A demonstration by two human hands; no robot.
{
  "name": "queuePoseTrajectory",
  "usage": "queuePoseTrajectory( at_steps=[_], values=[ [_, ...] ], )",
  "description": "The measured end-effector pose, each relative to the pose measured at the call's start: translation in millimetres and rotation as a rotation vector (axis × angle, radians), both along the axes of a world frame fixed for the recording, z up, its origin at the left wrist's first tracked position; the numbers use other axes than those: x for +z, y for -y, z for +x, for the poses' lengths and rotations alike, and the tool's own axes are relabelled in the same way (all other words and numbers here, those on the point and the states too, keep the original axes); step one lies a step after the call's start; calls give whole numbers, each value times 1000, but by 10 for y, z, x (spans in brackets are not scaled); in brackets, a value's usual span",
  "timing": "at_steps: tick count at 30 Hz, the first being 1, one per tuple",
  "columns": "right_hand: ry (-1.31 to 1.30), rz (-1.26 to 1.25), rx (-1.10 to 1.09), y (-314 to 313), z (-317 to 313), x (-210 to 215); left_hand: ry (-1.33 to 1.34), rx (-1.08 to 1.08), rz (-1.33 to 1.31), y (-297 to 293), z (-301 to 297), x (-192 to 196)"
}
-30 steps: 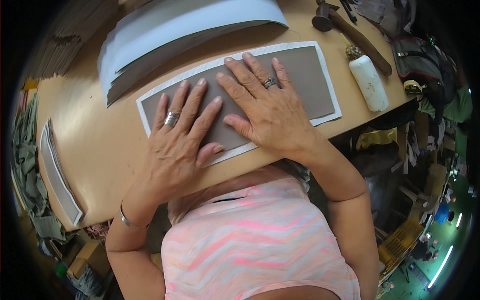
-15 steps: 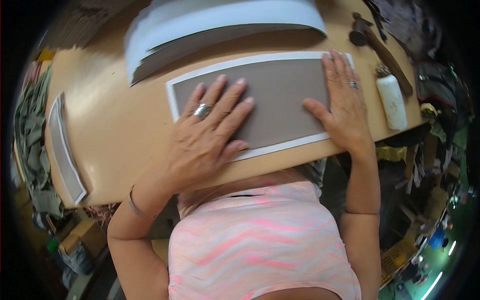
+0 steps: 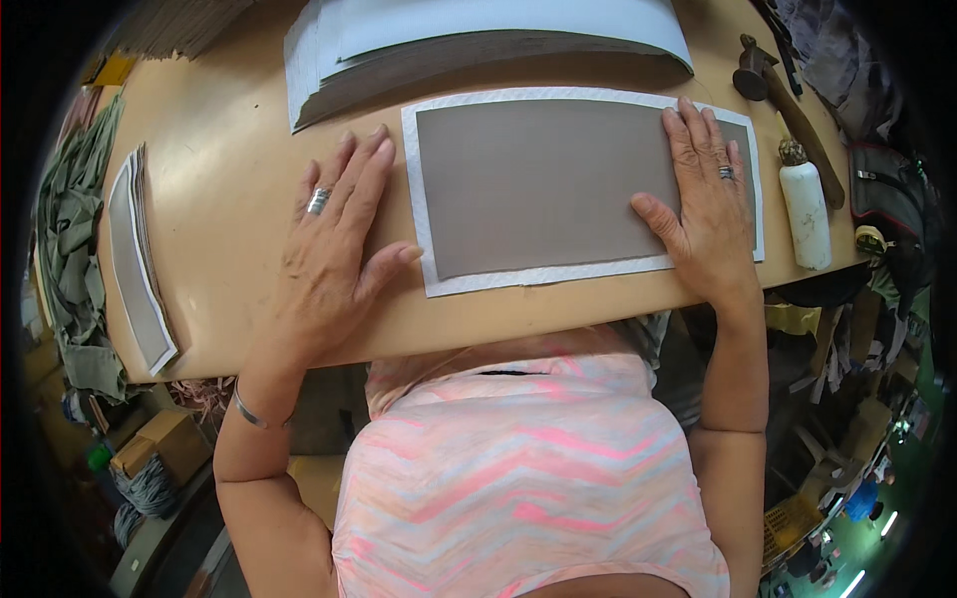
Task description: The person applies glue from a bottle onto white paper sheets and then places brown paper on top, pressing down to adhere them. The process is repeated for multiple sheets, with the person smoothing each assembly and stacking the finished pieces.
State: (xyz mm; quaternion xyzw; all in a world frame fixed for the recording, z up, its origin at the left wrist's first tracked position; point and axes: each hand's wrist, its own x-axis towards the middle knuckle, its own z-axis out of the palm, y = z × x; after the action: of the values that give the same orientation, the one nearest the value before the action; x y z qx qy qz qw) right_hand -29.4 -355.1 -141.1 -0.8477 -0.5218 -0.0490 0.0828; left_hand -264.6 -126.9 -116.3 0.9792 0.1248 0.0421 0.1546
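Right fingers [image 3: 682,145] rest on 1 grey panel [image 3: 538,189] (white-edged).

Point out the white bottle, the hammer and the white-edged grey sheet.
White-edged grey sheet [image 3: 543,189], head view: bare grey middle.
White bottle [image 3: 805,216], head view: middle of its body.
Hammer [image 3: 813,143], head view: its brown handle.

My right grip [image 3: 712,214] lies flat on the right end of a white-bordered grey panel [image 3: 543,189]; my left grip [image 3: 334,239] is palm-down on the counter [image 3: 224,229], just beside the panel. Farther right I see a white bottle [image 3: 805,217] near a hammer [image 3: 805,130].
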Motion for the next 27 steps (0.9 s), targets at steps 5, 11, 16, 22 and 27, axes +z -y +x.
queuePoseTrajectory(
  at_steps=[5, 11, 16, 22, 27],
  values=[
    [22, -5, 12, -32, -12, 5, -62, -57, 122, 75, 5, 9],
    [-2, 24, 8, 46, 62, -2, -94, -73, 155, 110, 40, 50],
    [-19, 48, 9, 154, 174, -54, -112, -58, 183, 126, 38, 68],
    [-18, 28, 22, 205, 259, -10, -135, -18, 155, 127, 17, 130],
    [-2, -20, -22, 196, 253, 17, -104, -62, 142, 95, 22, 108]
  ],
)
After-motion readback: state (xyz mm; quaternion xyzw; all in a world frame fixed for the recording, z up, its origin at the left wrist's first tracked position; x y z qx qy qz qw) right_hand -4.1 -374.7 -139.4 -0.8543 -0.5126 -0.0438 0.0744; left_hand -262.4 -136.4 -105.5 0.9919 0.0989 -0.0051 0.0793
